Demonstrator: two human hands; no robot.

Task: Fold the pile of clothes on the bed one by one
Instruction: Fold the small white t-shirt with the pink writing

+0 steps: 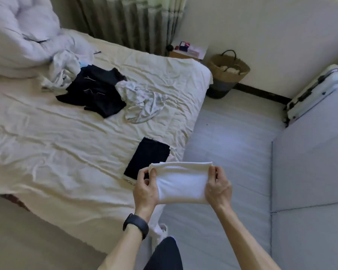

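A folded white garment [180,184] is held up over the near corner of the bed [66,143], the left hand [145,189] pinching one side edge and the right hand [218,187] the other. It looks almost finished and ready to set down. Just beyond it a folded dark garment [147,159] lies flat on the sheet, so about two pieces seem done. Farther up, the pile remains: crumpled dark clothing [94,92], a pale patterned garment [142,103] beside it and another light garment [63,70] behind. A bunched duvet [18,36] crowds the head end; a woven basket [227,75] stands on the floor, clear of the work.
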